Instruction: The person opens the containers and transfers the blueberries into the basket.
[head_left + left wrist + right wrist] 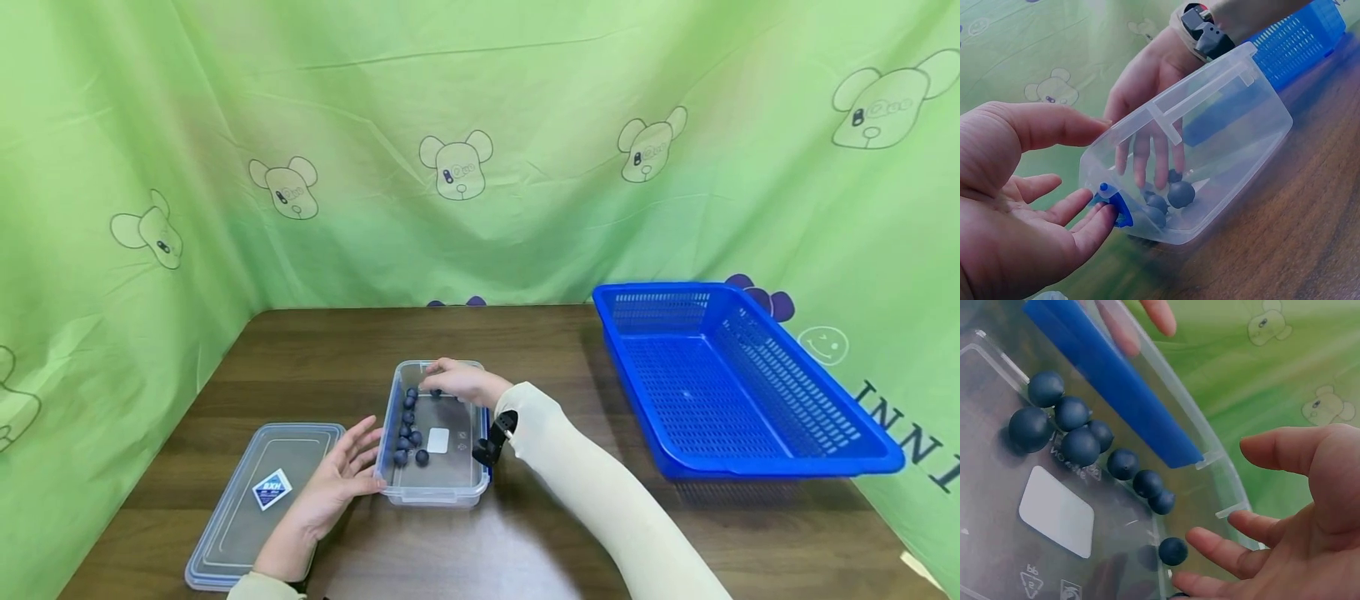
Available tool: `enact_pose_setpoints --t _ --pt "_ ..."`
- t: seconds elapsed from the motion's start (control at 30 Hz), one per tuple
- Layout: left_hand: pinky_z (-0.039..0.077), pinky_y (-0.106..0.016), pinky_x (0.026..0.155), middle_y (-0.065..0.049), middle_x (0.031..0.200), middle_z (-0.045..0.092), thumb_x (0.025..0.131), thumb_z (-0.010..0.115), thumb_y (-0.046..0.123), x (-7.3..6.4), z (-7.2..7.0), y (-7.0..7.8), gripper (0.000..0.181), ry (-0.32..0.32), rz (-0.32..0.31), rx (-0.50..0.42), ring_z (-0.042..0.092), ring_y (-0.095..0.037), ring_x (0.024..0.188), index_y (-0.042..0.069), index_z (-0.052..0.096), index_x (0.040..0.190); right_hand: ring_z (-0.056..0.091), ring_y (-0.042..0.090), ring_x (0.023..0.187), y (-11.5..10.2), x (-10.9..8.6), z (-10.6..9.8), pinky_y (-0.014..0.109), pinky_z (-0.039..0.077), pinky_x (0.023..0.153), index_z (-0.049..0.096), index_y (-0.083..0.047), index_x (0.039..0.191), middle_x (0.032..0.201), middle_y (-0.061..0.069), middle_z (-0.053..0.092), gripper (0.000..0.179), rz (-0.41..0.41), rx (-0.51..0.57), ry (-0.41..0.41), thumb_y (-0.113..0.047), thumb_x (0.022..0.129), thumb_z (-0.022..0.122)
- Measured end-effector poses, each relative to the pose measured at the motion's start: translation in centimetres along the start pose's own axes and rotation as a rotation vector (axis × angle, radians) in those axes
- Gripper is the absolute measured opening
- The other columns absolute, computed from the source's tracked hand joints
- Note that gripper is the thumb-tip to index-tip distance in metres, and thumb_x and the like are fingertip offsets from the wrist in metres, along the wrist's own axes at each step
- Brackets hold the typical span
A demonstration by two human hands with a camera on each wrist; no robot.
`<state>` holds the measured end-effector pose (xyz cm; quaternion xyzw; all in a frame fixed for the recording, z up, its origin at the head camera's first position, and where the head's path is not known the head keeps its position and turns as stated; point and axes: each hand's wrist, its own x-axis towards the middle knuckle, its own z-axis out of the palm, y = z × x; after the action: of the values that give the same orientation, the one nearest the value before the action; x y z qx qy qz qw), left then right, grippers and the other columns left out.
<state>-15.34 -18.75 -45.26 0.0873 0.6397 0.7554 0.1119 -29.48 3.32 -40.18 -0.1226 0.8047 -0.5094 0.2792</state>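
Note:
A clear plastic food container with blue side latches stands without its lid. Several dark blueberries lie on its floor, mostly along the left wall. My left hand holds the container's near left corner, thumb at the rim and fingers against a blue latch. My right hand reaches over the far part of the container with its fingers inside. In the right wrist view, its fingers are spread beside a single blueberry, thumb well apart. Nothing is gripped there. In the head view this hand hides part of the far berries.
The clear lid with a blue-and-white label lies at the left on the wooden table. A blue perforated basket stands at the right. A green printed curtain hangs behind and at the sides.

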Motion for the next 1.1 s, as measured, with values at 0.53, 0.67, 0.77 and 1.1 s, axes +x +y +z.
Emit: enact_pose_setpoints --t 0.53,0.67,0.77,1.1 --pt "0.044 -0.026 0.097 -0.032 0.153 0.024 0.076 0.065 -0.014 0.1 -0.1 0.0 0.096 -0.001 -0.005 0.006 0.035 -0.04 0.134 -0.006 0.012 0.155 0.047 0.033 0.126 -0.3 -0.1 0.1 0.043 0.038 0.105 0.05 -0.002 0.138 0.14 0.019 0.05 0.053 -0.043 -0.181 0.054 -0.026 0.092 0.062" --pt "0.044 -0.026 0.097 -0.031 0.153 0.025 0.075 0.065 -0.015 0.0 0.1 0.1 0.095 0.007 -0.011 0.003 0.035 -0.039 0.133 -0.006 0.013 0.155 0.044 0.035 0.13 -0.2 0.1 0.2 0.05 0.034 0.109 0.047 -0.001 0.14 0.141 0.019 0.048 0.056 -0.017 -0.11 0.018 -0.025 0.093 0.062" --pt "0.044 -0.027 0.097 -0.032 0.152 0.025 0.075 0.065 -0.015 0.0 0.1 0.0 0.095 0.009 -0.01 0.002 0.037 -0.038 0.132 -0.007 0.013 0.154 0.041 0.041 0.134 -0.1 0.3 0.1 0.059 0.031 0.109 0.044 0.001 0.143 0.14 0.021 0.049 0.055 0.014 -0.018 -0.022 -0.023 0.095 0.06" --pt "0.047 -0.026 0.094 -0.02 0.144 0.04 0.079 0.073 0.0 0.2 -0.7 -1.1 0.094 -0.084 0.145 0.011 0.05 -0.018 0.12 -0.009 0.015 0.152 0.047 0.047 0.128 0.1 0.8 -0.3 0.054 0.041 0.103 0.041 0.006 0.144 0.133 0.026 0.053 0.052 0.055 0.12 -0.083 -0.017 0.1 0.056"
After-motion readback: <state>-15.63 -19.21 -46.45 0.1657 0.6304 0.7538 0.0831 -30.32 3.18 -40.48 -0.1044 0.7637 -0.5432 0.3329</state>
